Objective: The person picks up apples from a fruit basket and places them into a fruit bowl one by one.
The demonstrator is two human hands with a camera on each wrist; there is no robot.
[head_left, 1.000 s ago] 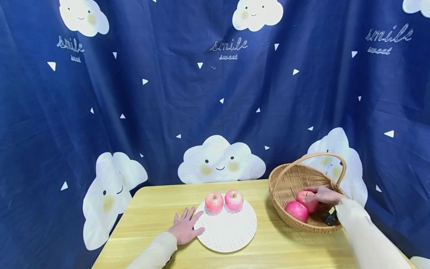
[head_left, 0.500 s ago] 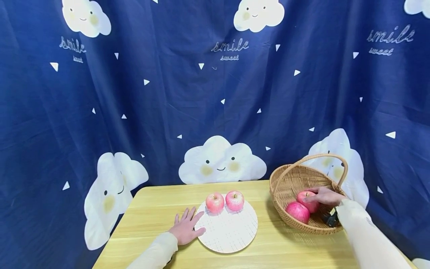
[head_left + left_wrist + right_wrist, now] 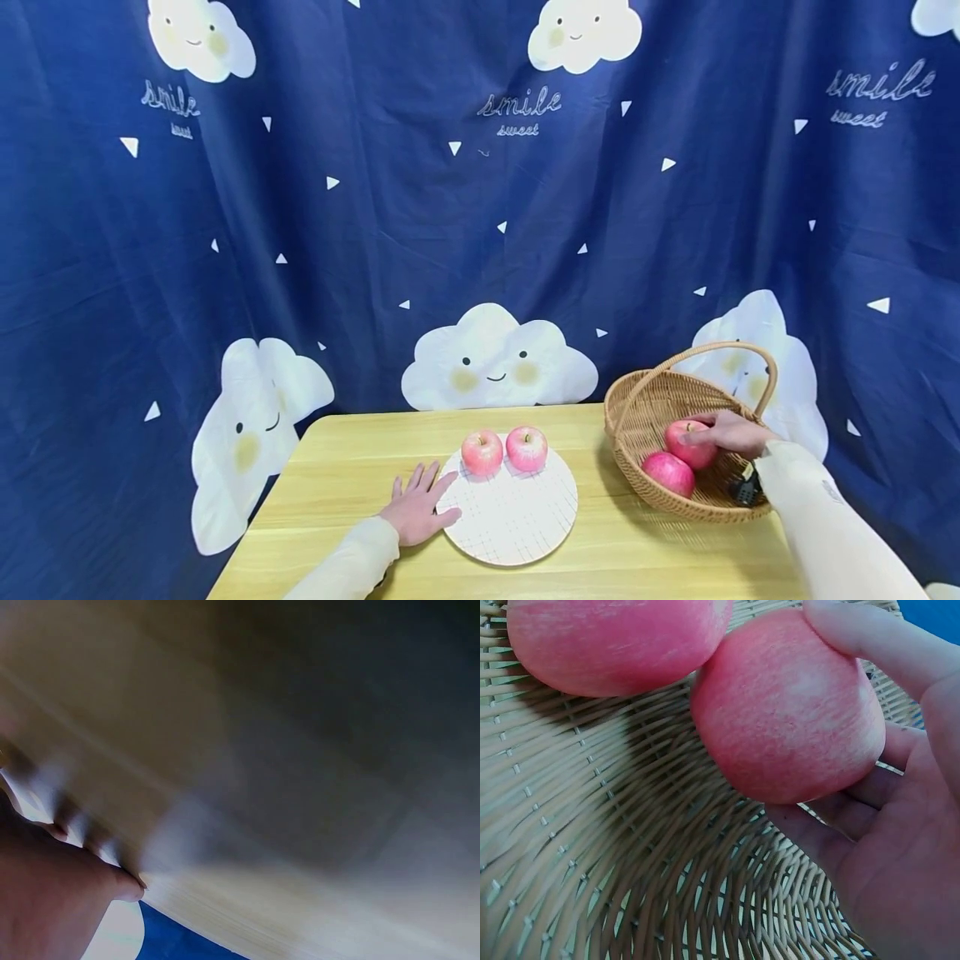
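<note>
Head: round pink-red apple (image 3: 688,446) inside brown woven wicker basket (image 3: 645,408), right of round white grid-lined plate (image 3: 517,525) on pale wooden counter (image 3: 352,467). No clear long axis. Right hand (image 3: 733,433) comes at it from the right; left hand (image 3: 416,512) is well apart, fingers spread wide at plate's left edge.

Left wrist: mostly dark blur, finger spread unreadable here.

Right wrist: shows the grip's underside, hidden in head view: thumb opposite curled fingers, holding the apple, seemingly touching a deeper-pink round apple (image 3: 619,645). Lifted or resting? Can't tell.
</note>
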